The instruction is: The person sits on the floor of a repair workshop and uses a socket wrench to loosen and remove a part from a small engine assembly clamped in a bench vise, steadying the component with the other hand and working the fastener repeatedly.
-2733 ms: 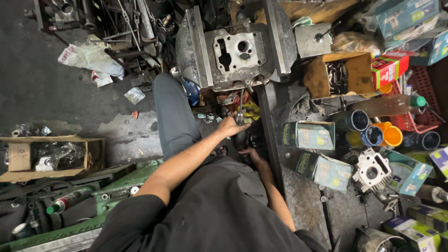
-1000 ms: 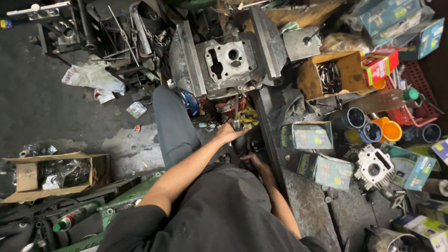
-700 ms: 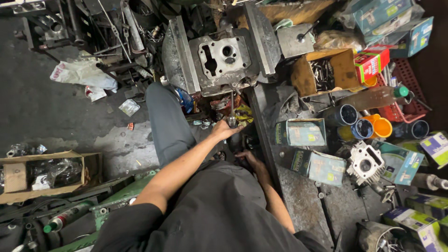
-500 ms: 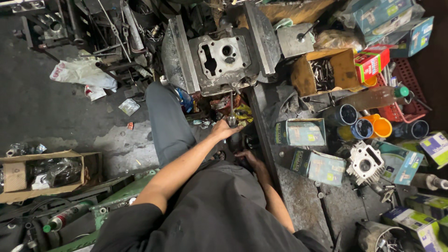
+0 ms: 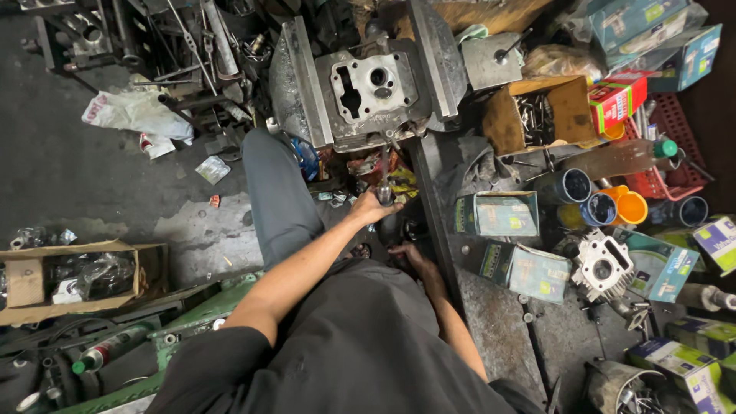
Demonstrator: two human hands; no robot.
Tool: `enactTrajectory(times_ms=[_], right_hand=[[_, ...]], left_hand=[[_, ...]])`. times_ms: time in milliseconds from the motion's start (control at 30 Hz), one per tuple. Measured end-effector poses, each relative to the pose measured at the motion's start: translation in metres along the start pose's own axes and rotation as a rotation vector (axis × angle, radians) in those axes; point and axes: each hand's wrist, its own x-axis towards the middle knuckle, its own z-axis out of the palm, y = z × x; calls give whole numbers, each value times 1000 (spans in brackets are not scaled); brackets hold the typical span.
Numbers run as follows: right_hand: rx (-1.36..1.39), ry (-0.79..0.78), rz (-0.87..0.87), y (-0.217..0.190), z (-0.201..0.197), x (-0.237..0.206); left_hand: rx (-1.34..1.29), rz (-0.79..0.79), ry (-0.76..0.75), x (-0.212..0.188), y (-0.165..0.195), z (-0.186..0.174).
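Stained concrete floor (image 5: 115, 184) carries a cardboard box (image 5: 73, 280), white bag (image 5: 134, 111).

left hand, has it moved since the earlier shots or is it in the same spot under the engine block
No. The left hand stays just below the grey engine block, gripping a small metal part; only the camera view shifts.

Black short-sleeved shirt; grey trousers; bare forearms; no gloves, watch or rings

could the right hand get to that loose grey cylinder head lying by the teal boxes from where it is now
Probably yes. The right hand is low by the bench edge, and the grey cylinder head lies uncovered on the bench to its right. Only the low teal boxes sit between, so reaching over them looks feasible, though it is a stretch.
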Motion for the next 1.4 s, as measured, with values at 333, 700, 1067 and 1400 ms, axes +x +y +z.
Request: enactTrajectory(times_ms=[333,700,1067,1400], right_hand=[[2,-94,-106,4,4,7],[-19,-33,-122,7,3,7],[74,98,-3,15,-2,-9],[76,-84,-45,4,1,8]], left_hand=[[-17,-11,-24,1,1,0],[-60,89,-2,1,-2,0],[-71,2,-11,-2,4,-3],[-13,-97,23,-3,5,0]])
